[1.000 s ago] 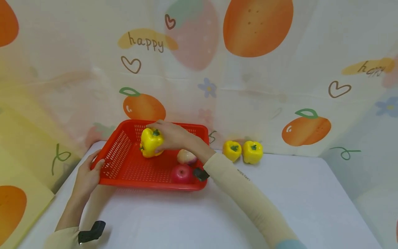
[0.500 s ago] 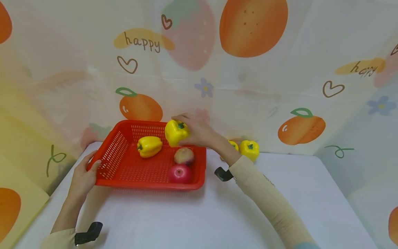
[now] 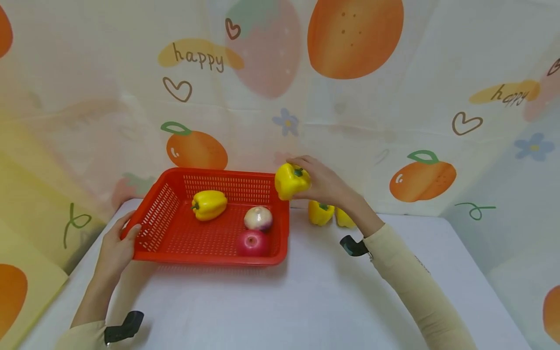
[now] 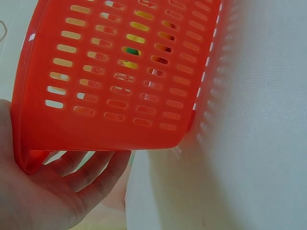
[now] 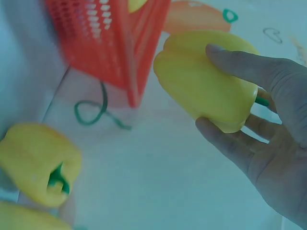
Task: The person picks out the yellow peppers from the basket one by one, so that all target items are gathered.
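My left hand (image 3: 115, 248) grips the left end of a red plastic basket (image 3: 183, 240) by its rim, and the left wrist view shows its fingers curled beneath the rim. A yellow bell pepper (image 3: 288, 181) is held in my right hand (image 3: 325, 182), up by the basket's back right corner. In the right wrist view, thumb and fingers span that pepper (image 5: 206, 79). Inside the basket lie another yellow bell pepper (image 3: 209, 205) on its side, a white and purple turnip-like vegetable (image 3: 258, 218) and a round pinkish-red apple-like fruit (image 3: 253, 243).
Right of the basket, two yellow bell peppers (image 3: 321, 214) stand on the white table (image 3: 306, 301) near the back, partly hidden by my right hand and forearm. A cloth backdrop (image 3: 332, 141) printed with fruit rises just behind the table.
My right hand has carried a yellow bell pepper from inside the basket up and right to its back right corner. The pepper lying inside has come into view. My left hand stays on the rim.
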### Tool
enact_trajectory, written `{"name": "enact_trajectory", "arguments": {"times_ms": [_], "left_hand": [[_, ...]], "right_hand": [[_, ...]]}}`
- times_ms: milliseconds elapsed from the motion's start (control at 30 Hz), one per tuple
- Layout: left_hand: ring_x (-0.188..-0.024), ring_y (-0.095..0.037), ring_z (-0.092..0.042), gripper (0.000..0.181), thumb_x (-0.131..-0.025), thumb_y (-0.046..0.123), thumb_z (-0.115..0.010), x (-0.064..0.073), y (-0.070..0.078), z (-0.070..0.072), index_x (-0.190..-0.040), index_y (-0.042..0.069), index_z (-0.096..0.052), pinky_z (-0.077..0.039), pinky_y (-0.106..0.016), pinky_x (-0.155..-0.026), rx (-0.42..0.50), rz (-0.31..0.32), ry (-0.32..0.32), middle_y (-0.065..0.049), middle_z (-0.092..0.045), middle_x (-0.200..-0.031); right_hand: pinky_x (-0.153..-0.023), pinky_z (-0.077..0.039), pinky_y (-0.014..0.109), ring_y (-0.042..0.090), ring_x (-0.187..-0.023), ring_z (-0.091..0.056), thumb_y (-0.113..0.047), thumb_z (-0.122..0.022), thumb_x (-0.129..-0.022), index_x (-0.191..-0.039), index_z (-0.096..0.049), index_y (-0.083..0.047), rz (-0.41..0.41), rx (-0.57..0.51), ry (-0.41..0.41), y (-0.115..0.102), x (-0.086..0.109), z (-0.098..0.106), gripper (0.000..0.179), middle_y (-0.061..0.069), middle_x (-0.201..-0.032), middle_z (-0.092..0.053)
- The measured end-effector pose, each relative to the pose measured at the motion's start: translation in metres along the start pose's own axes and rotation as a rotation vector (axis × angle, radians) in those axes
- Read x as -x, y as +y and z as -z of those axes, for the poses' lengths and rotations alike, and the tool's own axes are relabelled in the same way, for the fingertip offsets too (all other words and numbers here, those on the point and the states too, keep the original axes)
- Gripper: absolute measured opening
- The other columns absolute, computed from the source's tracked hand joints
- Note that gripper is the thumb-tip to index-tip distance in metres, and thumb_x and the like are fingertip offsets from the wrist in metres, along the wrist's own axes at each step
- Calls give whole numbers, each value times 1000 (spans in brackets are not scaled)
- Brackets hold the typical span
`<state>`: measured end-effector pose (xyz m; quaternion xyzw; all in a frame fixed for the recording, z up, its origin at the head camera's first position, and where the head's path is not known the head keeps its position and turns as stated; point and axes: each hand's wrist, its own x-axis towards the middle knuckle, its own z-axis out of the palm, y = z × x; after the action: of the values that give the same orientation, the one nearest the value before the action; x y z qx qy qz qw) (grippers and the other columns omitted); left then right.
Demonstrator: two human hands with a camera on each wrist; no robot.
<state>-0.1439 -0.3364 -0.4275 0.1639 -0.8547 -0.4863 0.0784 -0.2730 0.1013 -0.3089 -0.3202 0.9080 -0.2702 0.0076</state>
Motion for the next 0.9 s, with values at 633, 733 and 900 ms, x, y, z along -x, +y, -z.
{"name": "enact_trajectory", "arguments": {"times_ms": [633, 733, 900], "left_hand": [[-78, -5, -50, 60, -105, 35, -40, 2, 0, 1, -155, 8, -23, -46, -16, -61, -3, 18, 3, -32, -42, -135], [-76, -3, -51, 60, -105, 35, -40, 1, 0, 0, -155, 8, -23, -48, -17, -61, 14, 14, -4, -32, -42, -135], [-75, -3, -52, 60, -105, 36, -39, 0, 1, -1, -155, 8, -23, -48, -17, -61, 0, 6, 3, -32, -42, -135]], "right_hand": [[-107, -33, 57, 36, -134, -38, -12, -81, -81, -147, -40, -6, -115, 63, 68, 66, 61, 44, 78, 16, -149, -38], [-106, -34, 58, 38, -133, -38, -10, -81, -80, -146, -40, -4, -143, 77, 84, 78, 73, 51, 78, 17, -148, -39], [-103, -36, 60, 42, -129, -40, -9, -80, -80, -146, -39, -1, -189, 112, 70, 94, 93, 60, 78, 22, -146, -39]]}}
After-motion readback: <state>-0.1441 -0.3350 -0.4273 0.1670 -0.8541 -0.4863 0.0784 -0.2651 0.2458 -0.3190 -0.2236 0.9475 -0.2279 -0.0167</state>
